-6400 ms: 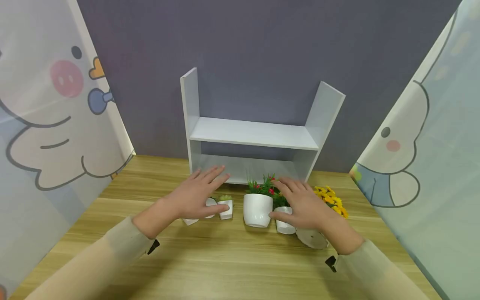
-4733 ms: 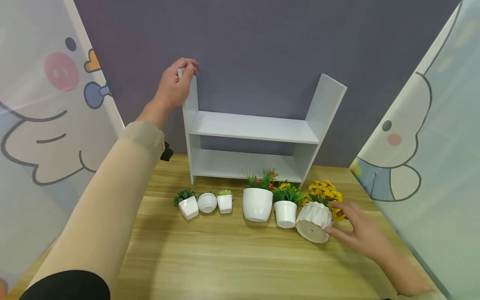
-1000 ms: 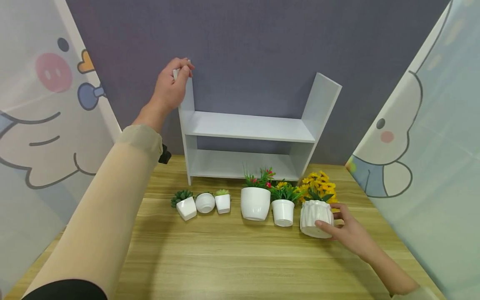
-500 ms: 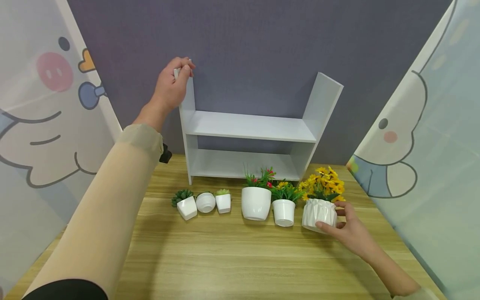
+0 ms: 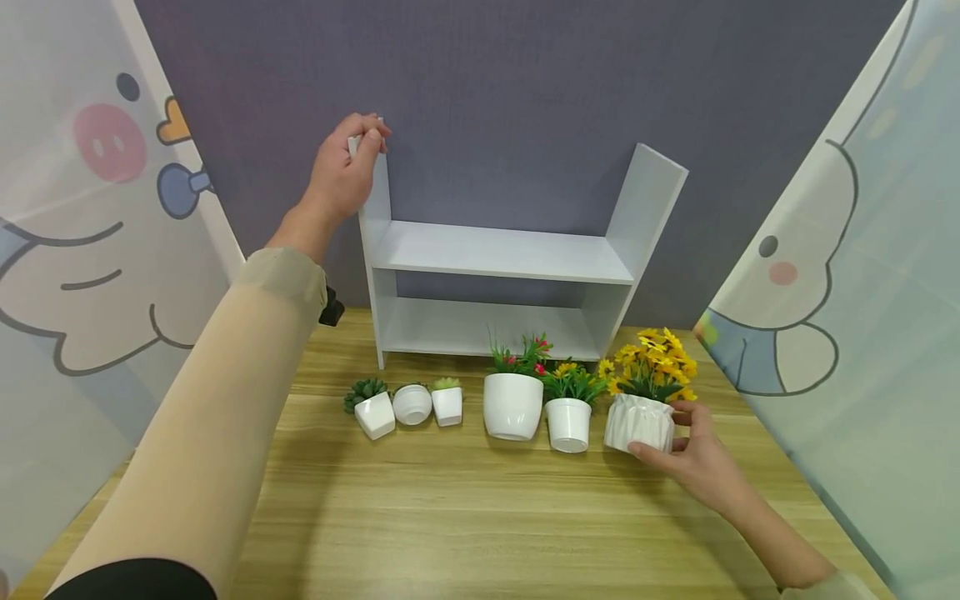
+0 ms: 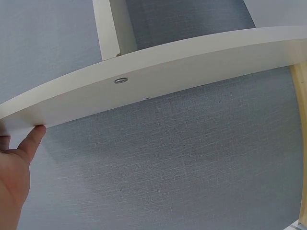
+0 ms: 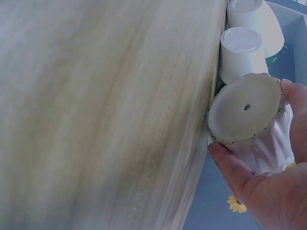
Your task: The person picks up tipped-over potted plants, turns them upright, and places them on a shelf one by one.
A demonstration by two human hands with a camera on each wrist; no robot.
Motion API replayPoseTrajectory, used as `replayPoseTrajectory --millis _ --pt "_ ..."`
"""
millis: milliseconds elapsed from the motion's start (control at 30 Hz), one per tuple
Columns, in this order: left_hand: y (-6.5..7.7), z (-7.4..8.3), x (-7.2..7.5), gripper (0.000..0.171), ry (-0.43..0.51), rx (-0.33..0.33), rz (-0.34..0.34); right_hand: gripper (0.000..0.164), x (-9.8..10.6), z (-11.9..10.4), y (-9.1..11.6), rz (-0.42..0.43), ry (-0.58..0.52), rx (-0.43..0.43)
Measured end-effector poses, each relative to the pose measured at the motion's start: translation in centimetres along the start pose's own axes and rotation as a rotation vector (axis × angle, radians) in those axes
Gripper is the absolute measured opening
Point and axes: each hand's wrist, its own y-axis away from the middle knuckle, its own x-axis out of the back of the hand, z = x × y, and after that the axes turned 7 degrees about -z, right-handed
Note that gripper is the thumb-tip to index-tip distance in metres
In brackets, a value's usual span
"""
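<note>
My left hand (image 5: 345, 167) grips the top of the left side panel of a white shelf (image 5: 502, 250), its fingers bent over the edge. In the left wrist view, that hand's fingertips (image 6: 37, 132) touch the panel's edge. My right hand (image 5: 701, 458) holds a ribbed white flowerpot (image 5: 639, 423) by its right side, thumb across the front. Yellow artificial flowers (image 5: 652, 362) rise out of this pot, which stands nearly upright. From the right wrist view its round base (image 7: 247, 109) shows, with a small hole in the middle.
Left of the held pot lie a small white pot (image 5: 568, 427) with yellow blooms and a larger white pot (image 5: 513, 408) with red ones. Further left are small succulent pots, one square (image 5: 375, 415), one round (image 5: 412, 406), another tapered (image 5: 447, 407). A grey wall (image 5: 510, 100) stands behind.
Both hands hovered over the pots at first; the left then took hold of the shelf panel. The right gripped the ribbed flowerpot, tipped it from lying towards upright and raised it slightly.
</note>
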Motion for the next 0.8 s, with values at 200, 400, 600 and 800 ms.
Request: replayPoseTrajectory --millis 200,400,600,800 --pt "0.0 0.1 0.0 0.029 -0.005 -0.001 -0.003 0.102 -0.2 0.1 0.0 0.046 0.021 0.011" --pt "0.0 0.2 0.0 0.030 -0.013 0.002 -0.005 0.105 -0.3 0.1 -0.2 0.085 0.034 0.021" --pt "0.2 0.3 0.0 0.029 0.000 -0.010 -0.007 0.109 -0.3 0.0 -0.5 0.082 -0.001 0.007" --pt "0.4 0.1 0.2 0.027 0.013 -0.022 -0.001 0.112 -0.5 -0.1 -1.2 0.084 -0.011 0.022"
